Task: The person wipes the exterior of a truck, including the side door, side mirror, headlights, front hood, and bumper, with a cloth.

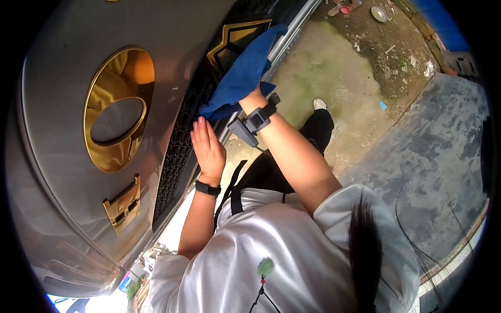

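Note:
A blue cloth [235,78] lies bunched and spread against the dark grille [177,151] and the gold angular emblem [237,39] of a grey vehicle front. My right hand [252,100] holds the cloth, which covers most of its fingers; a black device is strapped to that wrist. Below the cloth's lower end, my left hand [209,148] rests its straight fingertips at the grille edge, with nothing in it. It wears a black wristband.
Left of the hands is the grey body panel [47,130] with a gold oval emblem [94,141] and a gold letter-like badge [125,206]. A chrome bar [295,31] edges the grille. Beyond are mossy ground [334,68], a concrete slab [417,151] and a metal bowl [379,14].

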Demonstrator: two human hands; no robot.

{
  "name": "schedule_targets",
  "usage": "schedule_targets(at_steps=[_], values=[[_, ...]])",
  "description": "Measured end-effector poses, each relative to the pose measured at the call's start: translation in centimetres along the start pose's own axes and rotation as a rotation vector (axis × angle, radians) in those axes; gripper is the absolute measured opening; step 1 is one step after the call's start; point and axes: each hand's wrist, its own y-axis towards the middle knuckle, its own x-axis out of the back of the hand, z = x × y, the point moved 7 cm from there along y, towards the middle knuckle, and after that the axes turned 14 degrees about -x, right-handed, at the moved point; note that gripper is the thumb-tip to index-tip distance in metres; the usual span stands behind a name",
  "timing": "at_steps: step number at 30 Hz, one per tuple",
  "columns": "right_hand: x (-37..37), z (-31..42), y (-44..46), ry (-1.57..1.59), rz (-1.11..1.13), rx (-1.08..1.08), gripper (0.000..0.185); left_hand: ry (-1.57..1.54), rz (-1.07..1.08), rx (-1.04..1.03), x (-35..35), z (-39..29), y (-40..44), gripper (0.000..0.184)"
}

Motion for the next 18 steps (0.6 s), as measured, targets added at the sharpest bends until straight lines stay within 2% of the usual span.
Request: schedule_targets(at_steps=[1, 2, 3, 4, 5, 7, 10, 13, 14, 16, 18], values=[[-0.4, -0.6, -0.8, 0.027, -0.008, -0.041, 0.062, -0.007, 0.013, 0.002, 0.1, 0.3, -1.0, 0.066], [-1.1, -1.0, -1.8, -0.242, -0.081, 0.042, 0.064, -0.023, 0.010, -0.003, 0.5, 0.5, -2.1, 0.066], [-2.0, 0.8, -2.7, -0.577, -0.209, 0.145, 0.063, 0.024, -0.027, -0.021, 1.3, 0.8, -3.2, 0.054], [-2.9, 2.6, -3.6, -0.904, -0.376, 0.236, 0.063, 0.040, -0.063, -0.030, 2.2, 1.2, -4.0, 0.053], [-3.1, 5.9, -3.7, -0.959, -0.306, 0.239, 0.064, 0.054, -0.098, -0.039, 3.2, 1.3, -4.5, 0.052], [-1.7, 10.6, -2.4, -0.096, 0.120, 0.073, 0.062, 0.020, -0.160, -0.068, 5.5, 1.1, -4.0, 0.052], [-2.3, 7.3, 2.0, -0.482, -0.141, 0.521, 0.064, 0.047, -0.180, -0.144, 6.8, 0.1, -1.9, 0.060], [1.0, 7.0, 2.7, -0.330, -0.131, 0.404, 0.061, 0.007, -0.186, -0.108, 4.3, -0.1, 2.1, 0.073], [2.0, 3.8, 3.3, -0.146, -0.158, 0.280, 0.059, 0.145, -0.158, -0.083, 2.9, -0.2, 3.4, 0.071], [0.9, -4.2, 2.0, 0.012, 0.077, 0.153, 0.059, 0.356, -0.065, -0.087, 0.2, 0.1, 4.9, 0.064], [0.7, -4.0, -2.3, 0.117, 0.325, -0.085, 0.097, 0.435, 0.044, -0.103, -0.9, 0.3, 5.0, 0.054]])
